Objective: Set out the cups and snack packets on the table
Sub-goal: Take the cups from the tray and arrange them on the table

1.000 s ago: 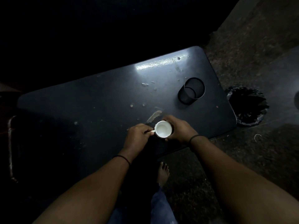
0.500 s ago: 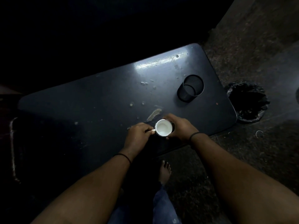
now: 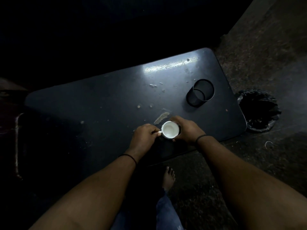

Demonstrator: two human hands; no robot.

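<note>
A small white cup [image 3: 170, 129] stands upright near the front edge of a dark table [image 3: 99, 105]. My left hand [image 3: 144, 136] pinches the cup's handle on its left side. My right hand [image 3: 186, 128] wraps around the cup's right wall. The inside of the cup looks white and bare. No snack packets are visible in the dim light.
A black mesh cylinder holder [image 3: 200, 92] stands at the table's right end. A bin lined with a black bag [image 3: 259, 110] sits on the floor beside the right edge. My bare foot [image 3: 168, 176] shows below the table. Crumbs and a smear [image 3: 162, 117] mark the tabletop.
Both hands and the cup keep the same hold and place on the table; only the camera view has shifted slightly.
</note>
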